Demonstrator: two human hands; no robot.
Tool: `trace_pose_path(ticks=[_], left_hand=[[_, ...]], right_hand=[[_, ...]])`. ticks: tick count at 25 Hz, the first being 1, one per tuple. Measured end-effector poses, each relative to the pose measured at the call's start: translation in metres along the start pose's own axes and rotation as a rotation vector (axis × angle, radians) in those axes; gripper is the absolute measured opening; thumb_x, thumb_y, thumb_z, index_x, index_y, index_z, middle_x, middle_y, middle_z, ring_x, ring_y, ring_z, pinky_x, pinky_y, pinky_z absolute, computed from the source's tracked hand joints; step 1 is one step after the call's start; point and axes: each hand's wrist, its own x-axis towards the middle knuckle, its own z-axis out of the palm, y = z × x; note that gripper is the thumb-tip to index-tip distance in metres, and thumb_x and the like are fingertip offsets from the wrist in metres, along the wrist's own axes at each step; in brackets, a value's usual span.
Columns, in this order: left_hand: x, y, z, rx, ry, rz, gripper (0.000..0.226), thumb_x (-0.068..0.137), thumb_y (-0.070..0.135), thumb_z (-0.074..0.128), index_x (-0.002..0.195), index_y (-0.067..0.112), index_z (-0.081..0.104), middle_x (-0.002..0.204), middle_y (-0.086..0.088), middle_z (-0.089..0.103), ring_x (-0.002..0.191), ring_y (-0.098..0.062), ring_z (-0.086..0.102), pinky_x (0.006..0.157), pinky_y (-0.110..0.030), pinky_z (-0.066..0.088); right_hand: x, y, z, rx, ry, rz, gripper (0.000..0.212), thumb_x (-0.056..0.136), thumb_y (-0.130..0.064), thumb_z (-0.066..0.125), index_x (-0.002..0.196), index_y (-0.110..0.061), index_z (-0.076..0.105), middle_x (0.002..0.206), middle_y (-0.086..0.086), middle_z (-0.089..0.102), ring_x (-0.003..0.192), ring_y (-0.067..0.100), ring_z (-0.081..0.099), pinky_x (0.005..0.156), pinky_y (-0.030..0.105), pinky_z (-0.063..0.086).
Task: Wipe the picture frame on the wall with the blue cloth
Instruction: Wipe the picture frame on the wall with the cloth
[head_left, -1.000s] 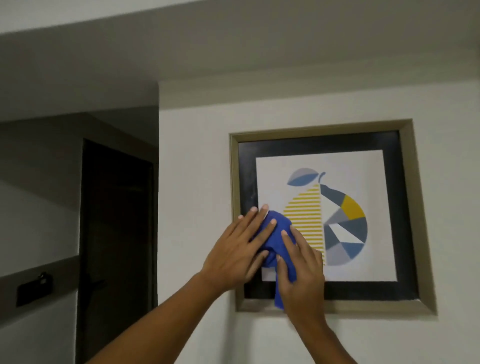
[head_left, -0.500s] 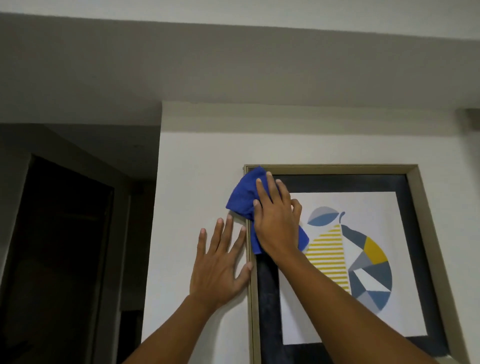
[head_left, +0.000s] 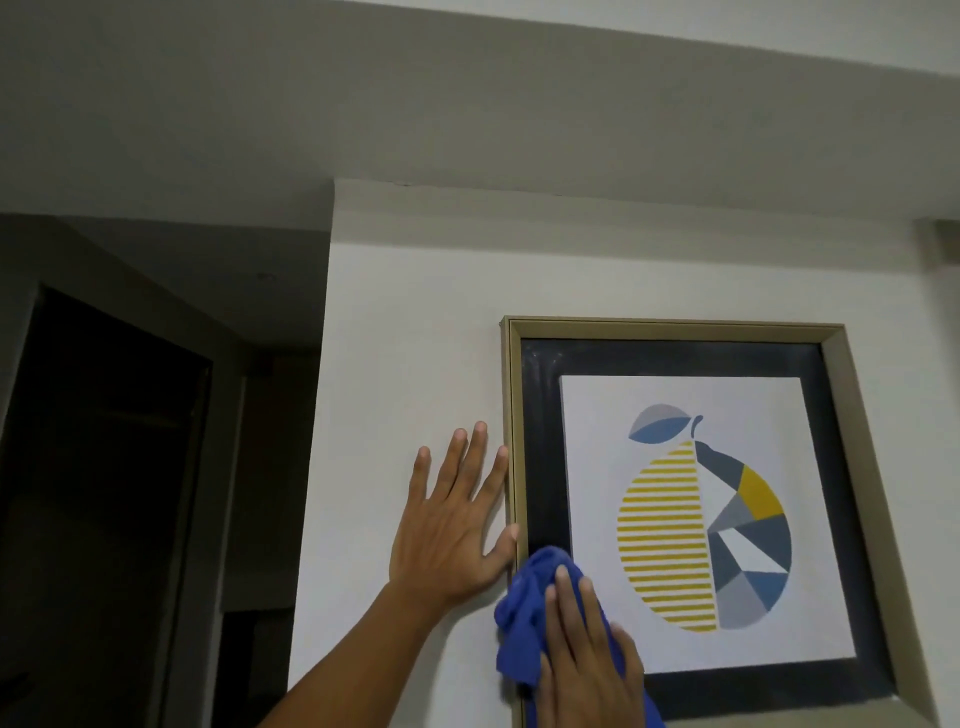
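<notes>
A picture frame (head_left: 670, 330) with a gold border and black mat hangs on the white wall, showing a striped yellow and grey fruit print. My right hand (head_left: 584, 654) presses the blue cloth (head_left: 522, 618) flat against the frame's lower left side, covering part of the border there. My left hand (head_left: 452, 525) lies flat on the wall just left of the frame, fingers spread, thumb touching the frame's left edge. It holds nothing.
A dark open doorway (head_left: 98, 493) lies to the left, past the wall's corner edge (head_left: 317, 415). A grey ceiling beam (head_left: 467, 130) runs above the frame.
My right hand has slid the blue cloth down the frame's left side from the top left corner to the lower left. My left hand stays flat on the wall beside the frame.
</notes>
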Motion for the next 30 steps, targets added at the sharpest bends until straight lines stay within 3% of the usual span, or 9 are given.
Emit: trace_pose_path(ticks=[4,9,14,18,19,20,23,26,30], left_hand=[[-0.002,-0.003,0.003,-0.015,0.012,0.032,0.077,0.098,0.064,0.023,0.161,0.022,0.012,0.170,-0.012,0.007,0.156,-0.030,0.004,0.121,-0.058,0.008],[-0.003,-0.004,0.004,-0.005,0.027,0.012,0.076,0.096,0.060,0.034,0.160,0.025,0.016,0.170,-0.011,0.008,0.156,-0.029,0.004,0.123,-0.057,0.003],[-0.001,-0.003,0.006,-0.019,0.036,0.029,0.077,0.097,0.065,0.027,0.161,0.026,0.008,0.170,-0.010,0.006,0.156,-0.028,0.002,0.123,-0.057,0.003],[-0.002,-0.003,0.005,-0.017,0.013,0.008,0.074,0.098,0.061,0.024,0.161,0.026,0.008,0.170,-0.009,0.002,0.157,-0.028,-0.001,0.122,-0.059,0.006],[-0.002,-0.003,0.004,-0.018,0.006,0.006,0.073,0.098,0.061,0.023,0.161,0.025,0.009,0.170,-0.009,0.002,0.157,-0.028,-0.001,0.121,-0.059,0.007],[-0.002,-0.002,0.003,-0.021,0.003,0.010,0.074,0.098,0.062,0.021,0.161,0.025,0.010,0.170,-0.009,0.002,0.156,-0.027,-0.001,0.121,-0.059,0.007],[-0.003,-0.003,0.004,-0.037,0.023,0.034,0.076,0.098,0.065,0.024,0.161,0.025,0.010,0.170,-0.010,0.006,0.156,-0.029,0.003,0.121,-0.058,0.007],[-0.002,-0.006,0.006,-0.041,0.043,0.026,0.077,0.097,0.062,0.032,0.161,0.026,0.012,0.170,-0.010,0.009,0.156,-0.029,0.005,0.121,-0.059,0.009],[-0.002,-0.006,0.008,-0.012,0.047,0.034,0.077,0.097,0.065,0.026,0.161,0.025,0.012,0.170,-0.011,0.008,0.156,-0.029,0.004,0.123,-0.058,0.005]], right_hand=[[0.090,0.001,-0.034,-0.049,0.037,-0.052,0.056,0.089,-0.033,0.040,0.142,-0.013,0.046,0.157,0.005,0.028,0.145,0.026,0.024,0.106,0.050,0.022],[0.219,-0.009,-0.078,-0.058,0.109,0.014,0.057,0.095,-0.025,0.036,0.151,-0.013,0.028,0.160,0.002,0.023,0.148,0.020,0.013,0.109,0.049,0.016],[0.099,-0.003,-0.037,0.044,0.088,-0.022,0.059,0.090,-0.026,0.046,0.147,-0.013,0.038,0.156,0.006,0.032,0.144,0.027,0.025,0.110,0.049,0.024],[0.011,-0.016,-0.022,0.190,0.031,0.202,0.045,0.104,-0.036,0.017,0.134,-0.015,0.044,0.133,0.001,0.053,0.131,0.020,0.044,0.110,0.032,0.031],[0.003,-0.016,-0.035,0.203,-0.158,0.171,0.043,0.101,-0.044,0.020,0.124,-0.023,0.050,0.126,-0.003,0.060,0.122,0.018,0.053,0.103,0.035,0.038],[0.006,-0.019,-0.040,0.208,-0.320,0.147,0.041,0.100,-0.045,0.023,0.125,-0.028,0.050,0.131,-0.002,0.060,0.123,0.022,0.054,0.102,0.043,0.037],[0.079,-0.011,-0.049,-0.131,-0.055,-0.057,0.060,0.088,-0.036,0.047,0.145,-0.018,0.042,0.154,0.005,0.036,0.143,0.029,0.028,0.106,0.053,0.019],[0.191,-0.007,-0.070,-0.111,0.108,0.099,0.056,0.098,-0.032,0.035,0.151,-0.017,0.028,0.160,-0.001,0.022,0.148,0.020,0.008,0.109,0.052,0.012],[0.202,-0.015,-0.055,-0.006,0.138,0.217,0.055,0.099,-0.032,0.030,0.151,-0.014,0.026,0.160,0.002,0.022,0.147,0.019,0.016,0.110,0.049,0.012]])
